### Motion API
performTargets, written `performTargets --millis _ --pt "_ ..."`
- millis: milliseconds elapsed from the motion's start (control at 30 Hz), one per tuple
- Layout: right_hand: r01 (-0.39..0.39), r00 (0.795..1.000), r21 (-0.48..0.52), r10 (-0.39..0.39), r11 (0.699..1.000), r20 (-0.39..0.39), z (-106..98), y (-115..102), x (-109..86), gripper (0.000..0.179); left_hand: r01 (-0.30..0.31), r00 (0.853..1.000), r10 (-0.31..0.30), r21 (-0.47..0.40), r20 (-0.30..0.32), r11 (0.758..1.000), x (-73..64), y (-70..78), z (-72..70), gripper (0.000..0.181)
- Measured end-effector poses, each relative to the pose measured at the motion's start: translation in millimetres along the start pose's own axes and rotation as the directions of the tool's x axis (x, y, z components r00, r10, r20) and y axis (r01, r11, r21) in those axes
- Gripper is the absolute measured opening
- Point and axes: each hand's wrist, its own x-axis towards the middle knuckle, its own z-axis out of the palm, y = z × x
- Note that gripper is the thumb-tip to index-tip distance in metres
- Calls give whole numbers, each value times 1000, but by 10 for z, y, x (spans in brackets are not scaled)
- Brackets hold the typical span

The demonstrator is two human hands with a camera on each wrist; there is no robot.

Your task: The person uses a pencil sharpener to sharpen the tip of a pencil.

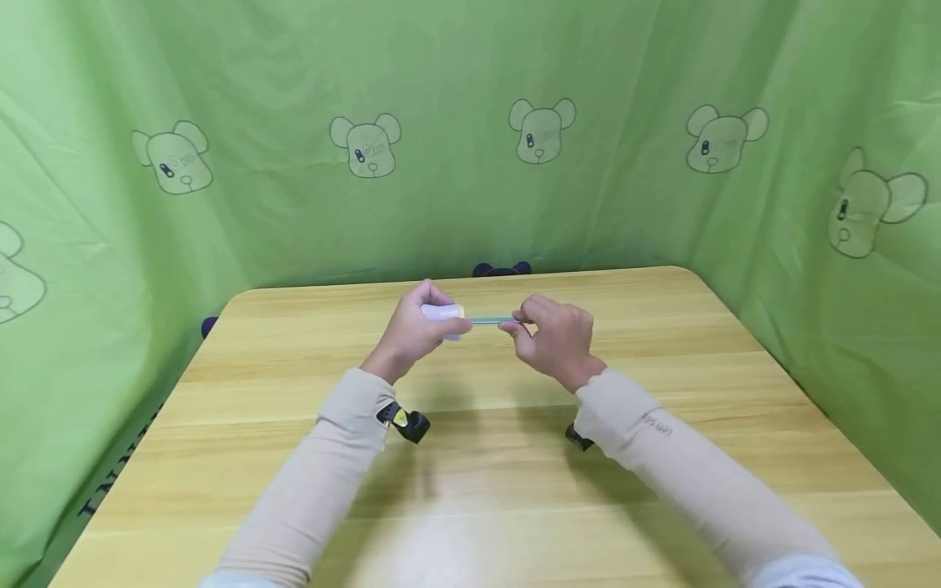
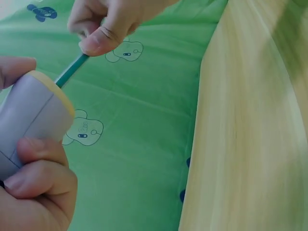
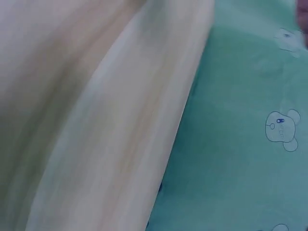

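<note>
My left hand (image 1: 413,331) grips a lavender pencil sharpener (image 2: 36,115) with a yellow rim, fingers and thumb wrapped about its body. A thin teal pencil (image 2: 71,71) runs from the sharpener's yellow end to my right hand (image 1: 556,336), which pinches it between thumb and fingers. In the head view the pencil lies nearly level between both hands, above the far half of the table. The pencil's tip is hidden at the sharpener. Only a sliver of fingers (image 3: 302,21) shows at the right wrist view's upper edge.
A light wood table (image 1: 470,490) lies under both arms. Green curtain (image 1: 456,204) with printed bear heads surrounds its back and sides. Black wrist cameras (image 1: 415,426) are strapped at both sleeve cuffs.
</note>
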Motion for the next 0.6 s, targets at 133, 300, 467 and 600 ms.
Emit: performTargets --millis 133,300,467,600 --pt "-494 744 230 271 838 611 -148 -10 189 34 -41 999 42 107 -3 993 13 -3 4 37" --pt "-754 358 70 319 653 877 -277 54 389 39 -41 999 38 147 22 988 36 -54 32 37" --pt "-571 575 73 335 818 746 -277 7 383 24 -19 1000 21 103 -14 995 68 -77 -9 38" --pt "-361 808 59 281 931 517 -226 -45 303 21 13 1000 -13 22 -26 1000 81 -72 -37 38"
